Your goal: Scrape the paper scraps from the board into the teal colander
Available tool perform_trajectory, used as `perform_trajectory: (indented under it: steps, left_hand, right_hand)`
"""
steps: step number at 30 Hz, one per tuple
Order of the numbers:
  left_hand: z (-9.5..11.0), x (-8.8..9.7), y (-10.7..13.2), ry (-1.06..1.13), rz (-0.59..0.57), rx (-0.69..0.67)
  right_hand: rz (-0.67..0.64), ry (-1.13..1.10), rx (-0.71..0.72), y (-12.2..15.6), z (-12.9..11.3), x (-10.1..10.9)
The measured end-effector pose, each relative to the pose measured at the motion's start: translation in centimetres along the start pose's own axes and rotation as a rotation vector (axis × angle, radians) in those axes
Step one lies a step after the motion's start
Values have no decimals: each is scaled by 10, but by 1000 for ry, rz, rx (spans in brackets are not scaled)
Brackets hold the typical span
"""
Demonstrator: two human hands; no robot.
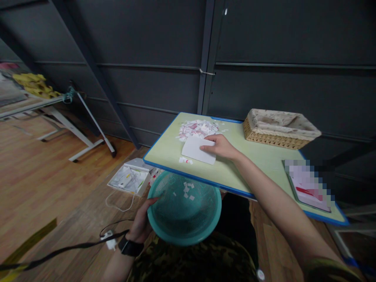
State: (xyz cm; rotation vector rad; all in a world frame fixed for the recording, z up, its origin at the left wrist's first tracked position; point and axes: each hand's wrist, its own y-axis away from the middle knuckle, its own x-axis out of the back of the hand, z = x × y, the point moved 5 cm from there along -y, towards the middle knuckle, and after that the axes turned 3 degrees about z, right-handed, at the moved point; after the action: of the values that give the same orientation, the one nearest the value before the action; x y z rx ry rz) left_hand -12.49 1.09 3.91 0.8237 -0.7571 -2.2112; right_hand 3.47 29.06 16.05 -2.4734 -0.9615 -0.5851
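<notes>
My left hand (143, 220) grips the rim of a teal plastic colander (216, 219) at its left side, below the table's front edge. Several small white paper pieces (186, 189) lie in the colander. Above the table my right hand (219, 146) pinches a white card (198, 150) by its right side. The card is tilted, its lower edge close to the tabletop. Behind it spreads a heap of white and pinkish paper scraps (199, 127), partly hidden by the card. A few loose scraps (185, 160) lie on the table in front of the card.
The light green table (261, 164) has a blue edge. A cloth-lined wicker basket (279, 131) stands at its back right, and a tablet-like device (308, 188) lies at the right. On the floor are an open white box (129, 178) and a charger with cables (110, 239).
</notes>
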Motion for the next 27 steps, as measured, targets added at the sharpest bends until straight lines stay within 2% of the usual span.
perform_trajectory:
  steps: [5,11,17,20,27]
  left_hand:
    - [-1,4,-4,1,10,-17]
    - [-2,5,-5,18,26,-36]
    - [1,0,-1,24,26,-36]
    - [1,-1,3,30,26,-34]
    - [1,-3,4,40,17,-9]
  right_hand:
    - [25,20,23,-2,2,-5]
    - [-79,-3,72,1,1,-12]
    - [-102,-12,51,3,-2,-13]
    - [-156,-22,15,4,-2,-14]
    - [-239,81,-33,3,-1,-15]
